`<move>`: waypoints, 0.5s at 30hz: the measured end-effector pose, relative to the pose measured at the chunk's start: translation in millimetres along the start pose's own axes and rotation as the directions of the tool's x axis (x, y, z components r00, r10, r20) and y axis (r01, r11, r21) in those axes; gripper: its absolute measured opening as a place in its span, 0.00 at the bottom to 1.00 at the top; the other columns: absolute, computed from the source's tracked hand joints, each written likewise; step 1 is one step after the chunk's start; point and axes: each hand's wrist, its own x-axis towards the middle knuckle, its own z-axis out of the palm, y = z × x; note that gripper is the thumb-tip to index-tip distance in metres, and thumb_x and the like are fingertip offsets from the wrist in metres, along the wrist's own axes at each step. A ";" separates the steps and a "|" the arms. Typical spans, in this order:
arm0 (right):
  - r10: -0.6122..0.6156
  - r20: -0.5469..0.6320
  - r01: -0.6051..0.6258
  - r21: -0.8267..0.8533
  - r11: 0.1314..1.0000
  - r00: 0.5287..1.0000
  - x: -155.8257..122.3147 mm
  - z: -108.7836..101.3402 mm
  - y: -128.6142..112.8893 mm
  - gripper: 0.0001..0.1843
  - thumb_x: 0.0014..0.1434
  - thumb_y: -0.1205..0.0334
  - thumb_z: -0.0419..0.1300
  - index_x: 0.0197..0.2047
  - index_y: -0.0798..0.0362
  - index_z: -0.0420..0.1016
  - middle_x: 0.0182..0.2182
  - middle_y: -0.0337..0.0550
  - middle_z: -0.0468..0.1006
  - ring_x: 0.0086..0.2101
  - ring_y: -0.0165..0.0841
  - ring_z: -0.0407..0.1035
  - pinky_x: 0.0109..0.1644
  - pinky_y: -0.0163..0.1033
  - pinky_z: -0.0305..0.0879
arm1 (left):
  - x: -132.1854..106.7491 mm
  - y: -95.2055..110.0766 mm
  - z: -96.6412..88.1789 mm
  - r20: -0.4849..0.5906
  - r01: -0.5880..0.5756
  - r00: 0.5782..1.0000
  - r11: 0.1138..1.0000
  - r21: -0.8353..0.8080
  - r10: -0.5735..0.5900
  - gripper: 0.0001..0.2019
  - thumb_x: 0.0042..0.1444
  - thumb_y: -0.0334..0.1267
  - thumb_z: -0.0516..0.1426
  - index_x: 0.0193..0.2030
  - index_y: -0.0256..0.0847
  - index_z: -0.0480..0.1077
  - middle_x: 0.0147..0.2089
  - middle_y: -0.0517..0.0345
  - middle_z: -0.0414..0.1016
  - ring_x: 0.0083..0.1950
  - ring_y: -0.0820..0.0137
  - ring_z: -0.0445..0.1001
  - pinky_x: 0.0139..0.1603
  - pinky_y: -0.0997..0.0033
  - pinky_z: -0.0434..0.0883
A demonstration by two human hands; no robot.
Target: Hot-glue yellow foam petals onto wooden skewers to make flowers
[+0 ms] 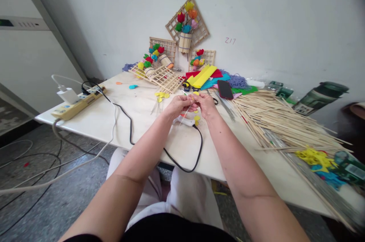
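Note:
My left hand (180, 105) and my right hand (205, 105) meet above the table, fingers pinched together. Between their fingertips is a thin wire (186, 113), slanting down toward me, with a bit of yellow at its upper end. Exactly how the fingers grip it is too small to make out. Just below my hands lies a white glue gun (186, 121) with a black cord. Round yellow petals (197, 119) lie beside it, and more yellow petals (162, 95) are to the left with several thin wires.
Finished flower baskets on wooden lattices (185, 42) lean against the wall. A pile of wooden sticks (273, 116) covers the right side, near a phone (225, 89) and yellow crepe paper (202, 76). At left, a power strip (76, 104) trails cords across the table edge.

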 end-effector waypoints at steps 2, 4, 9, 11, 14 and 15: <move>-0.008 -0.017 0.008 -0.012 1.000 1.000 0.0 1.1 -0.7 0.18 0.35 0.51 0.70 0.20 0.54 0.68 0.15 0.34 0.68 0.16 0.23 0.58 0.18 0.32 0.55 | -0.3 -1.1 0.7 0.006 -0.001 1.000 1.000 0.004 0.001 0.09 0.45 0.36 0.65 0.28 0.30 0.73 0.27 0.51 0.77 0.25 0.74 0.75 0.31 0.78 0.73; -0.022 -0.041 0.021 -0.017 1.000 0.999 -0.6 2.8 -1.3 0.19 0.36 0.52 0.69 0.19 0.54 0.65 0.14 0.33 0.66 0.15 0.23 0.56 0.17 0.31 0.52 | -0.2 -1.9 1.0 0.007 -0.003 1.000 1.000 -0.002 0.004 0.09 0.44 0.36 0.65 0.27 0.30 0.74 0.27 0.51 0.78 0.25 0.74 0.75 0.31 0.77 0.73; -0.045 -0.057 0.047 0.034 0.998 0.997 -2.5 5.8 -1.2 0.16 0.36 0.53 0.69 0.20 0.54 0.69 0.16 0.33 0.68 0.16 0.23 0.59 0.18 0.31 0.56 | -0.1 -0.4 0.3 -0.006 -0.009 1.000 0.999 -0.037 0.009 0.06 0.46 0.33 0.64 0.28 0.31 0.73 0.27 0.51 0.78 0.26 0.74 0.76 0.31 0.77 0.73; -0.033 -0.052 0.036 0.060 0.998 0.998 -2.2 5.3 -0.8 0.15 0.37 0.53 0.68 0.21 0.54 0.70 0.18 0.35 0.71 0.18 0.24 0.61 0.20 0.31 0.58 | 0.0 0.4 -0.3 -0.014 0.008 1.000 0.999 -0.046 -0.009 0.05 0.46 0.32 0.63 0.28 0.31 0.73 0.27 0.52 0.77 0.26 0.74 0.76 0.30 0.78 0.72; -0.026 -0.059 0.031 0.091 0.995 0.998 -0.9 3.6 -0.2 0.14 0.36 0.54 0.68 0.20 0.54 0.70 0.18 0.35 0.71 0.18 0.24 0.62 0.21 0.32 0.60 | 0.4 0.3 -0.7 -0.016 0.020 1.000 0.999 -0.039 -0.021 0.05 0.47 0.31 0.63 0.28 0.31 0.71 0.26 0.53 0.77 0.25 0.74 0.76 0.27 0.79 0.71; -0.025 -0.066 0.032 0.102 0.994 0.997 -0.5 3.2 0.0 0.14 0.36 0.55 0.69 0.19 0.54 0.69 0.17 0.35 0.71 0.18 0.24 0.61 0.21 0.32 0.60 | 0.4 0.0 -0.5 -0.016 0.021 1.000 0.999 -0.034 -0.021 0.05 0.47 0.31 0.63 0.27 0.31 0.71 0.26 0.53 0.77 0.25 0.74 0.76 0.27 0.80 0.71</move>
